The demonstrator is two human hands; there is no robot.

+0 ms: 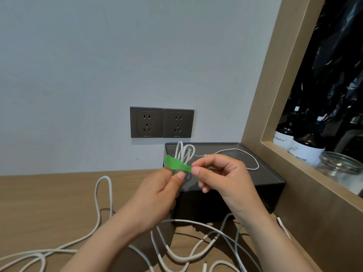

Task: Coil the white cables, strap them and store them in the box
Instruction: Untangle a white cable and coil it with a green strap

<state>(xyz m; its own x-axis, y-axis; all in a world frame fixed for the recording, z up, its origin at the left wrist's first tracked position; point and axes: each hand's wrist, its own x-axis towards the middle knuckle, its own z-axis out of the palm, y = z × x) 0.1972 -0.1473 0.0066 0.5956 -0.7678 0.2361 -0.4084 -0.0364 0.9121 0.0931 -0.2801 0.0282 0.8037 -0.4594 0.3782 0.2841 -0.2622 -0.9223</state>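
While the coiled white cable (184,153) is standing with its loops pointing up, so that its long axis is almost vertical, a green strap (176,163) is crossing its lower part from left to right. The left hand (157,193) is pinching the bottom of the coil together with the strap, its grip clamped on both, probably so the loops are not springing open. The right hand (218,173) is holding the free end of the strap, thumb and forefinger closed on it, and seems to be pulling it tight around the bundle. The coil is hanging in the air just above the near edge of the dark box (275,179), so storing it will be easy. More loose cables (102,203) are lying uncoiled on the wooden bench (49,203), waiting for the same work.
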